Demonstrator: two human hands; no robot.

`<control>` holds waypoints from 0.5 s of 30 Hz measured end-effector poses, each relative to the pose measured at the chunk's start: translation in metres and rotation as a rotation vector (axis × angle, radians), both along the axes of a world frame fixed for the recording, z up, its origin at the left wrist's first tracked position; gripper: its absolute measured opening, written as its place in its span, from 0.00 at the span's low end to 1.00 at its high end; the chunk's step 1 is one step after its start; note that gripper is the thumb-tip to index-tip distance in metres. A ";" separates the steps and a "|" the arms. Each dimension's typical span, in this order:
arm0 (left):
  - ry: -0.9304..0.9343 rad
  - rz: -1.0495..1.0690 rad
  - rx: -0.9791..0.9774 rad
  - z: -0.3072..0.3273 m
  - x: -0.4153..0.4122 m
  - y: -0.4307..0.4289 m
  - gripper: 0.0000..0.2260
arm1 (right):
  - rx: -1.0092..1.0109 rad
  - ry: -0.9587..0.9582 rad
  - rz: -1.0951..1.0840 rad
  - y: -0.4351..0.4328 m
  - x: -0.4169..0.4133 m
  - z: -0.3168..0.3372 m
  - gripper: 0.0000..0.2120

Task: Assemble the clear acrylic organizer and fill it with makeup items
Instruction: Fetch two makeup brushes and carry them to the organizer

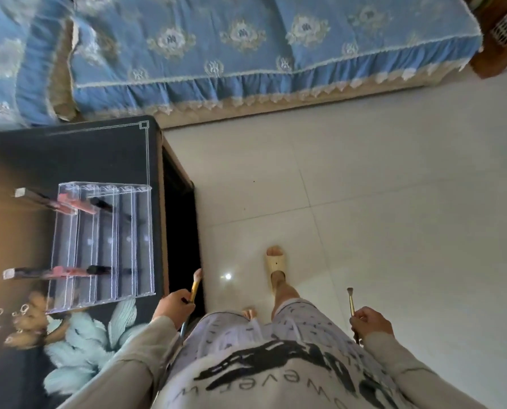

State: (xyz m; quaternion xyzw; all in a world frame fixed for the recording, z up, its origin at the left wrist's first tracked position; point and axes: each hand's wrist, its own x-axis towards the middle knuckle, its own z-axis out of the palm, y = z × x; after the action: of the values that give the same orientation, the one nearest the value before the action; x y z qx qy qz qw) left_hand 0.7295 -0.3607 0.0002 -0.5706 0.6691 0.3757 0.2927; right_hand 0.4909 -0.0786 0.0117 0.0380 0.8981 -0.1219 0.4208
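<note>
Acrylic organizer (104,246) stands assembled on the counter (69,149), near its right edge, with tubes (54,272) slotted in and protruding. Left hand (171,307) has its fingers (182,301) wrapped round a makeup brush (195,286). Right hand (371,320) grasps a second brush (350,302). Both hands are off the counter. Risk: a brush pushed in carelessly could shove the light organizer toward the edge or knock the protruding tubes loose.

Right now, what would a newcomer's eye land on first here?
The left hand grips a brush beside the table; the right hand grips a second brush over the floor. On the black table at left stands the clear organizer, holding a few tubes. A blue sofa fills the top.
</note>
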 end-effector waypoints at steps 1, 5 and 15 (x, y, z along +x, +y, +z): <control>-0.012 0.051 -0.003 0.001 0.001 0.001 0.04 | 0.002 0.001 0.053 -0.012 -0.017 0.000 0.05; -0.034 0.269 -0.009 0.003 -0.003 0.008 0.03 | 0.009 0.015 0.262 -0.065 -0.087 0.000 0.03; -0.033 0.677 0.050 0.001 -0.053 0.041 0.07 | -0.039 0.104 0.572 -0.204 -0.189 -0.002 0.06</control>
State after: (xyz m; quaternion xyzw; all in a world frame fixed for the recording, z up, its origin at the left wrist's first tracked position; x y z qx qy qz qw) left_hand 0.6766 -0.3193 0.0017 -0.7589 0.4274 0.4586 0.1760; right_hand 0.3014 -0.2822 0.0099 -0.2311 0.8903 -0.0173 0.3920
